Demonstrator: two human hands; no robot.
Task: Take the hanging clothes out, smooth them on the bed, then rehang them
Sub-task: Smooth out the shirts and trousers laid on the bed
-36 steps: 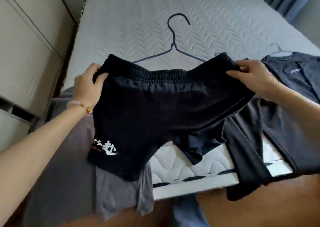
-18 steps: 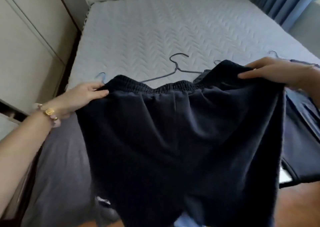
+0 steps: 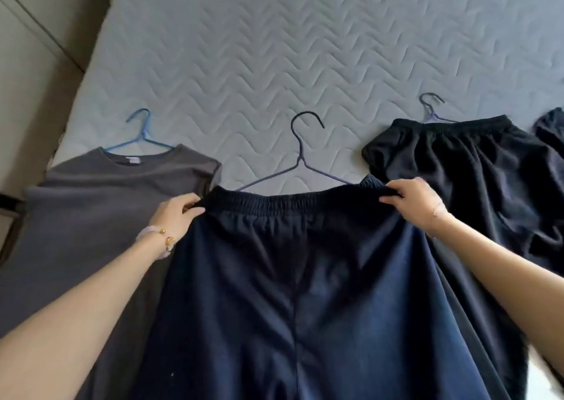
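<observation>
here both hands, left hand and right hand, pinch the shorts' waistband, hems cut off.

- One head-worn camera looks steeply down from above the foot of the bed, facing its far end.
- It sits close over the near edge, wide-angle.

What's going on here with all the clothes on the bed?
A person is laying a pair of dark navy shorts out on the quilted white mattress, the left hand and right hand each pinching an end of the elastic waistband. A dark wire hanger lies just beyond it. A grey T-shirt and black shorts lie alongside, each on a hanger.
</observation>
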